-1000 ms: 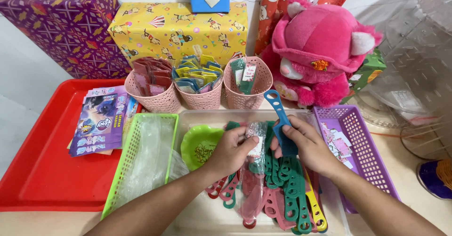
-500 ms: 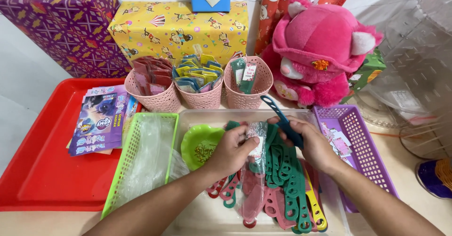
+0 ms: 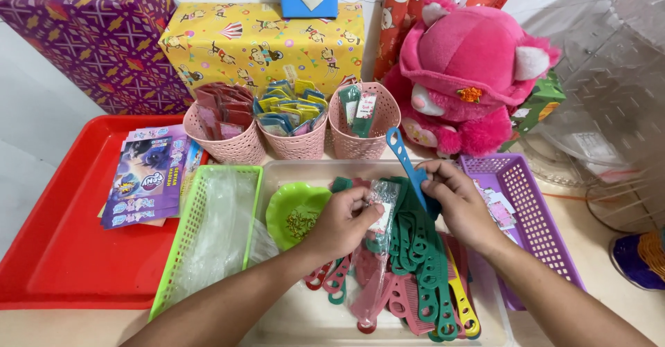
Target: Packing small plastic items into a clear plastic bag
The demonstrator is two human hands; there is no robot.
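My left hand pinches a small clear plastic sleeve over a heap of coloured combs in a clear tray. My right hand grips a blue comb by its lower end, its handle pointing up and away. The two hands are close together, the sleeve's mouth next to the comb. A green heart-shaped dish lies just left of my left hand.
A green basket with clear plastic bags sits left, a purple basket right. Three pink baskets of packed items stand behind. A red tray holds sticker packs. Wrapped boxes and a pink plush toy line the back.
The blue comb tilted down toward the sleeve half a second ago and now stands more upright again. My left hand stays on the sleeve.
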